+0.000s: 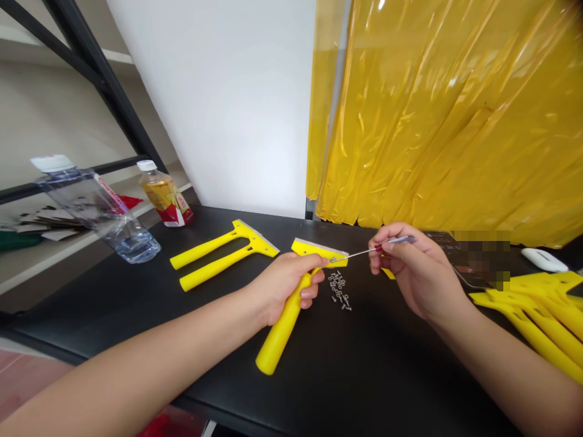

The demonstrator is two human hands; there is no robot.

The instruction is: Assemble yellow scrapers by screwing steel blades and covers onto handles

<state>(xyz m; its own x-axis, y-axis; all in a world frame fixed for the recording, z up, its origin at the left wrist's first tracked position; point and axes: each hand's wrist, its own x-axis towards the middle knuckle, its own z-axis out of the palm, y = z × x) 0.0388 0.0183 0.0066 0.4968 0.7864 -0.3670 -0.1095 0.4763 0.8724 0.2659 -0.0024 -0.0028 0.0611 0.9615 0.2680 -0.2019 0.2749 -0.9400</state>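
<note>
My left hand (291, 282) is closed around the neck of a yellow scraper (280, 337), whose handle points down toward me. Its wide head carries a metal blade strip along the far edge. In my right hand (412, 267) is a thin screwdriver (357, 254) with a dark red and clear handle, pinched between thumb and fingers. The screwdriver's tip meets the scraper head at a small screw near my left thumb. Several loose small screws and nuts (339, 288) lie on the black table just beyond the scraper. Two more yellow scrapers (218, 267) rest side by side to the left.
A pile of yellow scrapers (542, 309) lies at the right, near a white case (544, 260) and a dark flat object (473, 261). A clear bottle (98, 203) and a drink bottle (166, 197) stand at left. Yellow plastic sheeting (446, 121) hangs behind the black table (373, 376).
</note>
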